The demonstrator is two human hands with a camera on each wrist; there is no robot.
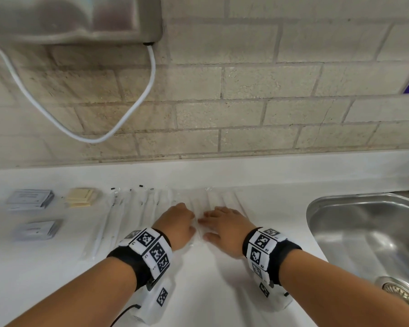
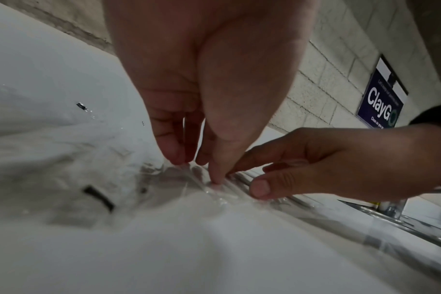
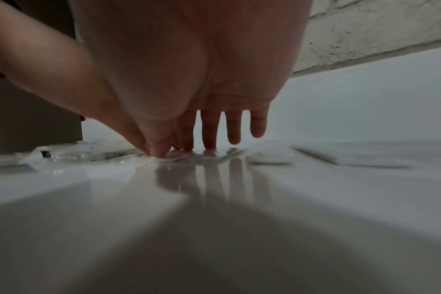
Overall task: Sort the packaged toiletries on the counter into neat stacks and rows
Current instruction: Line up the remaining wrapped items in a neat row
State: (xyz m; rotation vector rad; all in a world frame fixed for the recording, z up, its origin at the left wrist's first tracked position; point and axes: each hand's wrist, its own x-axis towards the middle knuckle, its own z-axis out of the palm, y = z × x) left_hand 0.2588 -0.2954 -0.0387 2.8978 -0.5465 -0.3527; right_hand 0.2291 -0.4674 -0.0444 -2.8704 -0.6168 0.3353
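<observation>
We are squaring the row: our left hand (image 1: pixel 175 223) and right hand (image 1: pixel 224 224) press fingertips, barely curled, onto one clear packet (image 1: pixel 198 228); next, nudge it parallel.

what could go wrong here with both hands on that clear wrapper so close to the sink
The clear wrapper looks thin and slippery; the left hand and right hand might slide it over neighbouring packets, spoiling the row. A push rightward could send loose packets toward the sink. White packets on the white counter are easily overlooked.
</observation>
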